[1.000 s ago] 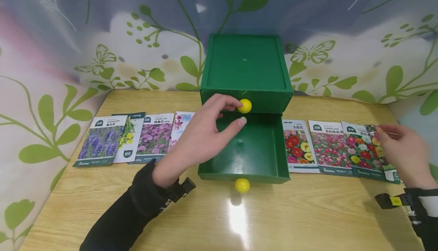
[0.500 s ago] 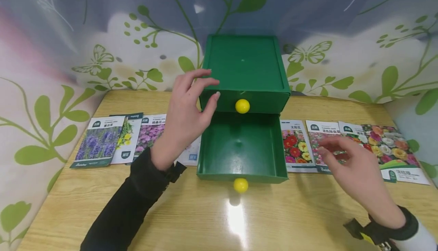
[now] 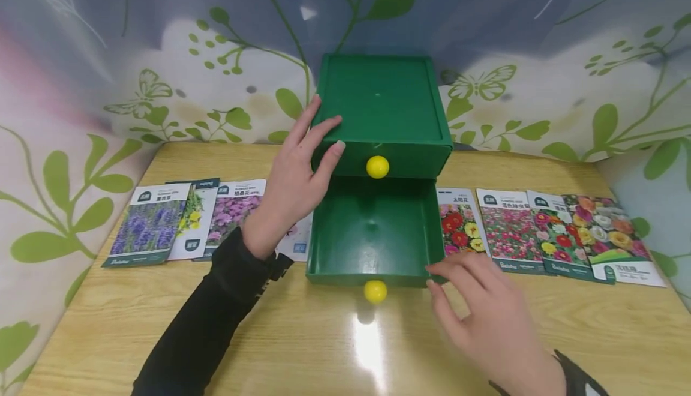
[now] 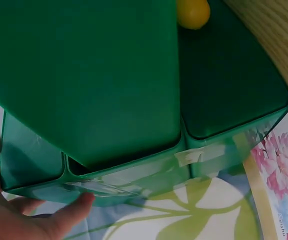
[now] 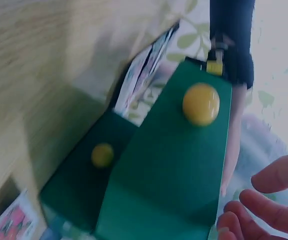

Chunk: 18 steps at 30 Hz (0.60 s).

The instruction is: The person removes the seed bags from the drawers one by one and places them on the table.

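A small green chest (image 3: 380, 99) of drawers stands against the back. Its upper drawer is pushed in, with a round yellow knob (image 3: 378, 167); the lower drawer (image 3: 372, 231) is pulled out, bare inside, with another yellow knob (image 3: 375, 291) in front. My left hand (image 3: 294, 183) is at the chest's upper left side, fingers extended along its edge; in the left wrist view its thumb and fingers spread beside the green body. My right hand (image 3: 488, 315) reaches to the lower drawer's front right corner, fingertips right at the rim. The right wrist view shows its fingers (image 5: 264, 202) loosely bent beside the drawer front.
Flower seed packets lie in a row on the wooden table (image 3: 270, 336): a lavender packet (image 3: 146, 225) and others to the left, a red-and-yellow flower packet (image 3: 461, 222), a pink one (image 3: 511, 231) and a rose packet (image 3: 615, 240) to the right. Patterned cloth (image 3: 227, 18) hangs behind.
My right hand has let go of the rose packet at the far right and moved left to the lower drawer's corner. My left hand has moved from the upper knob to the chest's left side.
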Tool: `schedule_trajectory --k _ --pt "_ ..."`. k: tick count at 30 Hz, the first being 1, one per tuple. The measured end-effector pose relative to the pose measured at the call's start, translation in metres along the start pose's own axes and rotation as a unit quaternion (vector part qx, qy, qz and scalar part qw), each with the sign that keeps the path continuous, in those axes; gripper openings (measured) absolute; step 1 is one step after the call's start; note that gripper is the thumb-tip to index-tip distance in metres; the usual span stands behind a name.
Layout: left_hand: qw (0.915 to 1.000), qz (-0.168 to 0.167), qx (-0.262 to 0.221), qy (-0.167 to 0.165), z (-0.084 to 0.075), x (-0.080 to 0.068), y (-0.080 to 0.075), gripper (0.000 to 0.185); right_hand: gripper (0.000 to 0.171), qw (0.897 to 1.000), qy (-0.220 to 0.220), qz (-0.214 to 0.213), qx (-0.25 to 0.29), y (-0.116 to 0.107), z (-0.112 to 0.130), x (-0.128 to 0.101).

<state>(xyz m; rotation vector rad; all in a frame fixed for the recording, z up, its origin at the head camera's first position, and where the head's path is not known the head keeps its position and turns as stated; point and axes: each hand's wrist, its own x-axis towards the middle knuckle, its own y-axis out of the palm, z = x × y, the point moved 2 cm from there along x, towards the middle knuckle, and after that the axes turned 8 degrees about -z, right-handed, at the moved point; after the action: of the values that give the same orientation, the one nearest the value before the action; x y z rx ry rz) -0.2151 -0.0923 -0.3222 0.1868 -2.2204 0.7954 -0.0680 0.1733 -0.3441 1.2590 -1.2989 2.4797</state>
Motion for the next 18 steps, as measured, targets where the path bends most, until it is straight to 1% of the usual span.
schedule_trajectory --k 1,2,4,8,9,13,18 --pt "1.0000 0.003 -0.004 -0.008 0.001 0.000 0.000 0.040 0.037 1.000 -0.021 -0.002 -0.001 0.004 0.005 -0.001" --pt "0.9998 0.006 -0.008 -0.015 0.001 0.000 0.000 0.040 0.040 0.999 -0.035 0.003 0.000 0.007 0.009 -0.002" --pt "0.9996 0.007 -0.012 -0.024 0.002 0.000 -0.001 0.040 0.040 0.998 -0.060 0.017 0.000 0.014 0.016 -0.004" --pt "0.9996 0.003 -0.013 -0.026 0.003 0.001 -0.001 0.041 0.043 0.995 -0.083 0.063 -0.002 0.027 0.025 -0.009" --pt "0.9996 0.002 -0.014 -0.026 0.004 0.001 -0.001 0.040 0.044 0.994 -0.087 0.068 -0.001 0.029 0.026 -0.010" --pt "0.9995 -0.002 -0.021 -0.024 0.005 0.002 -0.002 0.038 0.044 0.992 -0.103 0.067 -0.003 0.040 0.029 -0.015" --pt "0.9995 -0.008 -0.024 -0.018 0.007 0.002 -0.001 0.038 0.043 0.988 -0.140 0.054 -0.021 0.048 0.030 -0.017"
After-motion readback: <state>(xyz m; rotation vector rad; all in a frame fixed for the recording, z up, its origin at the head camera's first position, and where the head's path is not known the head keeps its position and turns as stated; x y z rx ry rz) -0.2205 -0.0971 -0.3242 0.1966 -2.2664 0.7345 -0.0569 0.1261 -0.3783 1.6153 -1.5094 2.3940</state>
